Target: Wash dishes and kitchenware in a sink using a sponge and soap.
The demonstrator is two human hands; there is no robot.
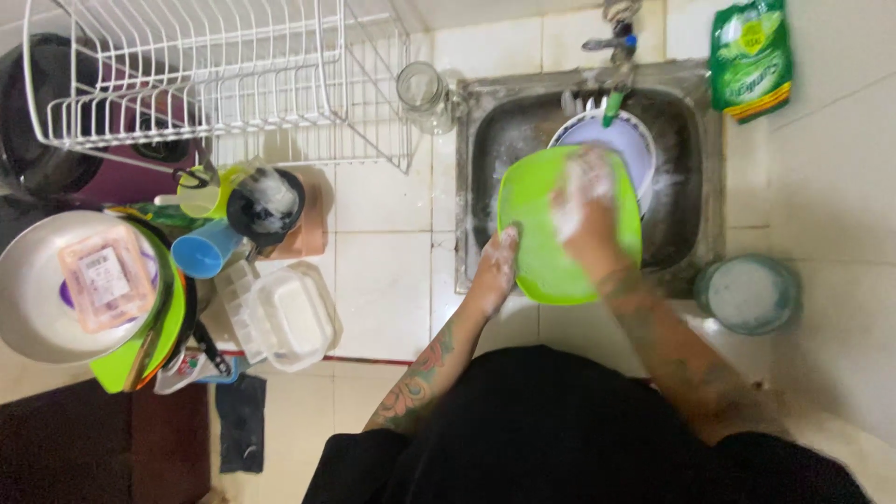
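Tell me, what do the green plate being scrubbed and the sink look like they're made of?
Green plate: probably plastic, judging by its uniform bright colour and soft sheen under suds. Sink: apparently metal, likely stainless steel, grey and dully reflective, wet and soapy.

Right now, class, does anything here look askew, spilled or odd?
Nothing is spilled or broken. The clear glass jar lies tipped on the counter beside the sink, and the dishes left of it are stacked unevenly.

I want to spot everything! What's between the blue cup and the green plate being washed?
In the head view, only bare white tiled counter lies between the blue cup and the green plate, then the sink's rim.
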